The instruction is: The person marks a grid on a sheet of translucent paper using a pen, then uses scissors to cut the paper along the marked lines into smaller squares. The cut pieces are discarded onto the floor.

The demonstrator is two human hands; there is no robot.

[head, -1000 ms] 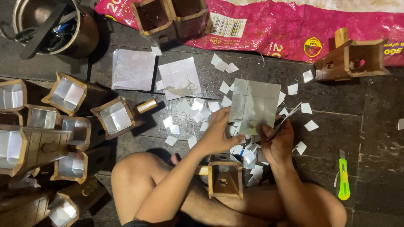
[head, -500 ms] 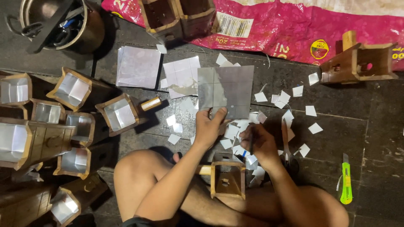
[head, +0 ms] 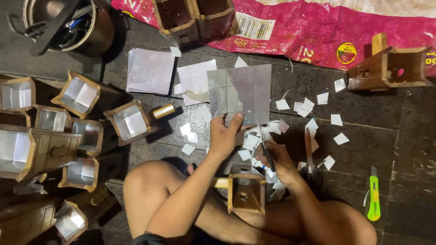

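My left hand (head: 225, 134) pinches the lower edge of a grey, silvery sheet (head: 240, 93) marked with grid lines and holds it up over the floor. Just right of it and lower, my right hand (head: 280, 162) is closed on a thin dark tool (head: 265, 147) whose tip points up towards the sheet's bottom edge. A small open wooden box (head: 246, 194) sits between my crossed legs, below both hands. Scissors (head: 310, 156) lie on the floor just right of my right hand. Small cut white squares (head: 313, 106) are scattered around.
Several foil-lined wooden boxes (head: 129, 121) crowd the left side. Two flat sheets (head: 150, 70) lie beyond them. A metal pot (head: 75, 25) of tools stands top left, a pink sack (head: 318, 31) along the top, a wooden piece (head: 393, 68) top right, a green utility knife (head: 373, 195) at right.
My left hand carried the sheet leftwards and further from me. My right hand let go of the scissors, which now lie on the floor, and drew in under the sheet.
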